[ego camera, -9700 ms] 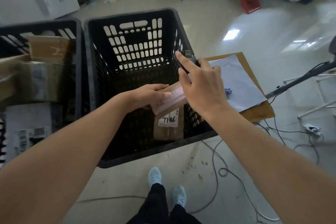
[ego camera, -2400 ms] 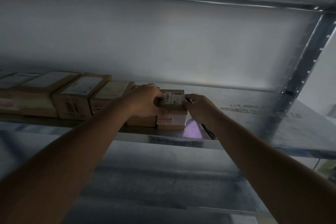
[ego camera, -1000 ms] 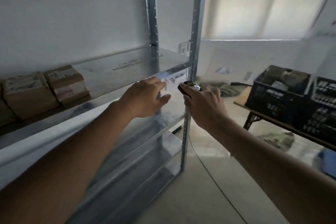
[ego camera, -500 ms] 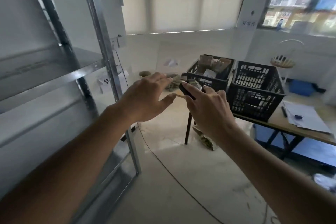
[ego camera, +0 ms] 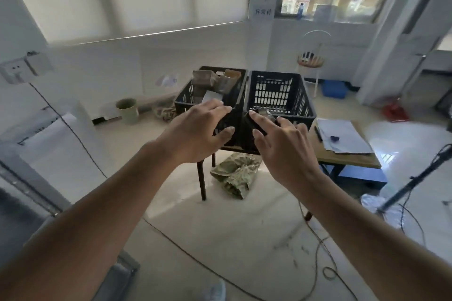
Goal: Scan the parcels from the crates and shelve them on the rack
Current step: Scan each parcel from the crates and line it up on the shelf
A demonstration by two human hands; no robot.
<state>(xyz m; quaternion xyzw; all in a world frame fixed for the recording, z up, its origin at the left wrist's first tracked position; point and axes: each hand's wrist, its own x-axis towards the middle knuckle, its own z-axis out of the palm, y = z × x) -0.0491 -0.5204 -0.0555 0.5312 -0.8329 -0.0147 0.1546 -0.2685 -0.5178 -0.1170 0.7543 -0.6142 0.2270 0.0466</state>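
Two black plastic crates stand side by side on a wooden table ahead of me. The left crate (ego camera: 189, 95) holds several cardboard parcels (ego camera: 205, 77). The right crate (ego camera: 278, 91) shows no parcel from here. My left hand (ego camera: 199, 133) is raised in front of the crates, fingers relaxed, holding nothing. My right hand (ego camera: 283, 144) grips a small black scanner (ego camera: 252, 121), its index finger stretched along the top. A grey edge of the metal rack (ego camera: 27, 193) shows at the far left.
The wooden table (ego camera: 347, 160) carries papers (ego camera: 342, 135) and a pen right of the crates. A crumpled bag (ego camera: 234, 175) lies on the floor under the table. Cables (ego camera: 315, 247) trail across the floor. A stand (ego camera: 413, 178) is at the right, a bin (ego camera: 127, 110) by the wall.
I have turned away from the rack, where the parcel was left on the shelf, and now face the crates. Both hands have come along in front of me, the right still holding the scanner.
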